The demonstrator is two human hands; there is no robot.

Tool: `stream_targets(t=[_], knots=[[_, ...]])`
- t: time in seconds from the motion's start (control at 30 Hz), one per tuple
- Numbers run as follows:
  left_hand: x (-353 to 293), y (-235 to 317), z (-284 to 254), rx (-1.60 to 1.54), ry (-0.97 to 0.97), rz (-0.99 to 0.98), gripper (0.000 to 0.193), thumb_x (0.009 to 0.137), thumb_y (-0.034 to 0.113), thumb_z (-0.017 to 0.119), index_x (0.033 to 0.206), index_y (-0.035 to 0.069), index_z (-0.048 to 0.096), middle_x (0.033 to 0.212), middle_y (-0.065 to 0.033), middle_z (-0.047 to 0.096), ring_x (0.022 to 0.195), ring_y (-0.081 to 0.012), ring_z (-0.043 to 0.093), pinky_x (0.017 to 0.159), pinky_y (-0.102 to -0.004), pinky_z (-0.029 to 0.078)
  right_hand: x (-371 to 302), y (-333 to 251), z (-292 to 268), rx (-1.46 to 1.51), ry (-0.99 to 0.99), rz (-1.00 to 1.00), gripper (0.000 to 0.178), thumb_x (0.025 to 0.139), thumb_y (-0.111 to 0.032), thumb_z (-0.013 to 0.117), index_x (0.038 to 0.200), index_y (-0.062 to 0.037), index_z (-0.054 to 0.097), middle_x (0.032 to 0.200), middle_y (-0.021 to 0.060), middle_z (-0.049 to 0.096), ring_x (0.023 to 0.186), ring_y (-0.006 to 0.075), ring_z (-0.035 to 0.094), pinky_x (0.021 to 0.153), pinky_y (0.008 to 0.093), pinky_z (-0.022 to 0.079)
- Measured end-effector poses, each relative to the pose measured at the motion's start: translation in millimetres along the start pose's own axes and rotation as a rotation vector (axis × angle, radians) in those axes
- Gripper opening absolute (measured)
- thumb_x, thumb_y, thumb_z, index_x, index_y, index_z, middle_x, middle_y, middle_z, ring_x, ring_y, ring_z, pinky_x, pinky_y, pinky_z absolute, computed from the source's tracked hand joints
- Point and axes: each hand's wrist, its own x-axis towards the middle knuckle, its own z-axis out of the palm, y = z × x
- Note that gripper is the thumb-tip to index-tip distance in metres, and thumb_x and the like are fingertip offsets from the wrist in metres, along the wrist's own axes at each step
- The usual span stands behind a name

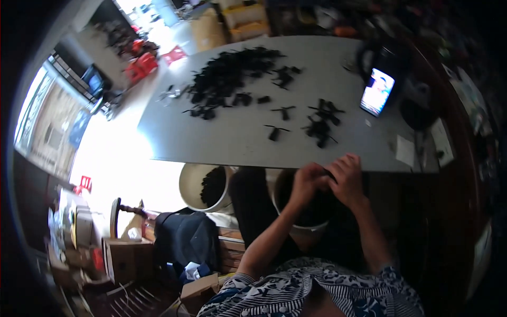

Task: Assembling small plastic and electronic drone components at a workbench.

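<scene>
My left hand [309,182] and my right hand [346,179] meet at the table's near edge, fingers closed together. Between them shows a bit of a small black piece [328,174], mostly covered by my fingers. Just beyond, several small black pieces with thin strips or tails [320,124] lie in a loose cluster. Two single ones [274,132] are to its left. A large heap of similar black pieces [227,74] spreads over the far left of the table. Below my hands, a pale bucket [311,229] stands partly hidden by my forearms, dark inside.
The grey table [211,142] fills the middle. A lit phone [378,92] leans against a dark jug [388,61] at the right. Left of my legs, a white bucket [185,185] holds black pieces. A dark bag [187,238] and a cardboard box [124,259] are at lower left.
</scene>
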Motion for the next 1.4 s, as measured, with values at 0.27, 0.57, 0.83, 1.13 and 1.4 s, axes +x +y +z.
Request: stream_targets(t=[0.27,0.57,0.83,1.13,1.4], knots=[[-22,23,-11,-0.001,0.035,-0.048,0.016,0.084,0.004,0.051,0.098,-0.002,0.055,0.078,-0.0044,0.058,0.065,-0.0104,0.057,0.060,-0.0233,0.048,-21,-2,14,1.217,0.111,0.565,0.009,0.081,-0.010,0.060,0.083,-0.0051,0.053,0.072,-0.0001,0.053,0.055,0.0058,0.048,0.045,0.0188,0.039],[-34,34,2,0.218,-0.024,0.150,0.008,0.081,-0.001,0.052,0.088,-0.003,0.056,0.072,-0.0056,0.056,0.062,-0.0091,0.055,0.054,-0.0230,0.046,-19,-7,8,1.327,-0.179,0.851,0.016,0.080,-0.016,0.062,0.074,-0.0097,0.048,0.064,-0.0035,0.045,0.044,0.0041,0.038,0.037,0.0185,0.030],[-38,20,12,0.395,0.226,0.428,0.015,0.074,0.002,0.062,0.086,-0.001,0.054,0.069,-0.0113,0.054,0.063,-0.0099,0.055,0.053,-0.0271,0.045,-28,-26,38,1.101,0.120,0.844,0.027,0.087,-0.037,0.054,0.081,-0.0101,0.052,0.066,-0.0063,0.044,0.052,0.0021,0.036,0.044,0.0194,0.027],[-42,3,4,0.653,0.252,0.627,0.013,0.075,0.001,0.054,0.087,0.000,0.049,0.074,-0.0136,0.055,0.067,-0.0310,0.059,0.052,-0.0340,0.046,-32,-31,48,1.286,0.154,0.896,0.022,0.089,-0.031,0.053,0.089,-0.0091,0.052,0.075,-0.0055,0.045,0.066,0.0038,0.040,0.055,0.0197,0.033],[-33,13,6,0.544,0.097,0.362,0.028,0.077,0.001,0.054,0.104,0.001,0.049,0.085,-0.0153,0.056,0.077,-0.0284,0.059,0.064,-0.0312,0.048,-31,-30,43,1.455,0.168,1.081,0.027,0.089,-0.028,0.050,0.105,-0.0060,0.050,0.095,0.0052,0.051,0.086,0.0148,0.051,0.069,0.0294,0.043]])
